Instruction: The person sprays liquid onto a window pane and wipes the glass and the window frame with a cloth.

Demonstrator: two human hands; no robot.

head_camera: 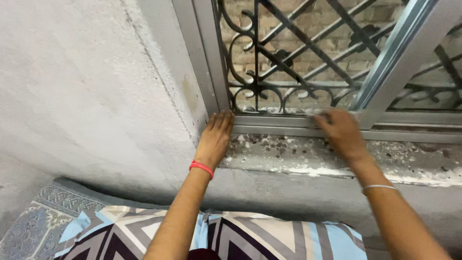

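Note:
My left hand [215, 137] lies flat, fingers together, on the speckled stone window sill [284, 150], its fingertips touching the lower metal window track [279, 124] at the frame's left corner. A red band circles that wrist. My right hand [340, 132] rests further right on the same track, blurred, fingers pressed on something pale and small that I cannot make out. A thin silver bangle sits on that forearm. The sliding window frame [385, 72] rises just right of this hand.
Behind the glass stands a black scrolled iron grille [269, 62] before a brick wall. A rough grey plaster wall [86, 96] fills the left. Below lie a zigzag-patterned pillow [269, 240] and a patterned mat [38, 221].

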